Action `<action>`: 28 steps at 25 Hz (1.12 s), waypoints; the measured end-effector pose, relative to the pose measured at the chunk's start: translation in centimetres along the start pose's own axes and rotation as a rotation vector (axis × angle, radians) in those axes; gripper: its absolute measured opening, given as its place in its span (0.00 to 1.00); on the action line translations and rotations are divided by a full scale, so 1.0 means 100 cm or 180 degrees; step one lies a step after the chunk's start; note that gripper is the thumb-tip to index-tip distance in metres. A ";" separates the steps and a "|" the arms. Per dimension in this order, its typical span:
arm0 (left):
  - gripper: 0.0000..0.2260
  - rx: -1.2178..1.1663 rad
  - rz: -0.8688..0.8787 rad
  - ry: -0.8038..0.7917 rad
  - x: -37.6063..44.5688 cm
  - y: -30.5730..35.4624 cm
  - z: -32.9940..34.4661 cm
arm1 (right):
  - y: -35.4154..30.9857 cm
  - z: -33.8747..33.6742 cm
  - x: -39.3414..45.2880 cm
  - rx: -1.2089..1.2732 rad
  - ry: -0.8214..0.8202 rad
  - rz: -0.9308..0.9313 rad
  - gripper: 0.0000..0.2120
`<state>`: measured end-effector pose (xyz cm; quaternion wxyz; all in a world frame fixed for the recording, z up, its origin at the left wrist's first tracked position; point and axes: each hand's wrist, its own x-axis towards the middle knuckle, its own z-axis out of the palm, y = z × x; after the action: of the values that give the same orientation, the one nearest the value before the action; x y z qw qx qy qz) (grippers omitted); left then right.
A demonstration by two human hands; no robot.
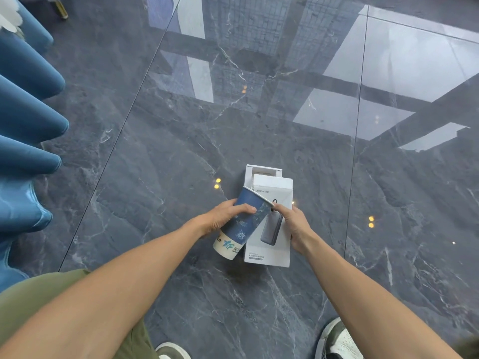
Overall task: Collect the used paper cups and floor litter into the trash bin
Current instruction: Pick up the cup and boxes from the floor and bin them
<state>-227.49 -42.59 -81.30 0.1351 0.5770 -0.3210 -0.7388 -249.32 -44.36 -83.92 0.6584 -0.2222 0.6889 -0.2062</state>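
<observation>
Holding a blue paper cup (242,221) by its side, the left hand (224,216) keeps it tilted, its rim partly over the white box (274,224). This box lies on the dark floor (181,151), and the right hand (295,224) rests on its right edge, fingers curled around it. A second white box (261,171) lies just behind, partly under the first. Blue chairs (28,120) stand well left of the box.

we have one view only, a wide-angle camera on the head, looking steeply down at the floor (181,130) ahead of the feet. both forearms reach out from the bottom edge, near the lens. straight lines bend toward the frame's edges.
</observation>
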 end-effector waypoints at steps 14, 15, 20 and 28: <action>0.34 -0.1193 0.0288 0.0355 -0.207 0.098 0.056 | -0.096 -0.010 -0.210 -0.0171 -0.0022 0.0063 0.16; 0.33 -0.1236 0.0299 0.0355 -0.241 0.113 0.063 | -0.111 -0.010 -0.246 -0.0225 -0.0072 0.0067 0.21; 0.32 -0.1452 0.0338 0.0617 -0.401 0.179 0.095 | -0.183 0.001 -0.419 -0.0277 -0.0335 -0.0080 0.13; 0.35 -0.1661 0.0424 0.0966 -0.613 0.235 0.104 | -0.244 0.032 -0.628 -0.0559 -0.0493 -0.0187 0.19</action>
<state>-223.00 -22.08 -18.22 0.3731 0.6043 -0.1337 -0.6912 -243.10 -27.94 -18.75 0.6814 -0.3143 0.6445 -0.1464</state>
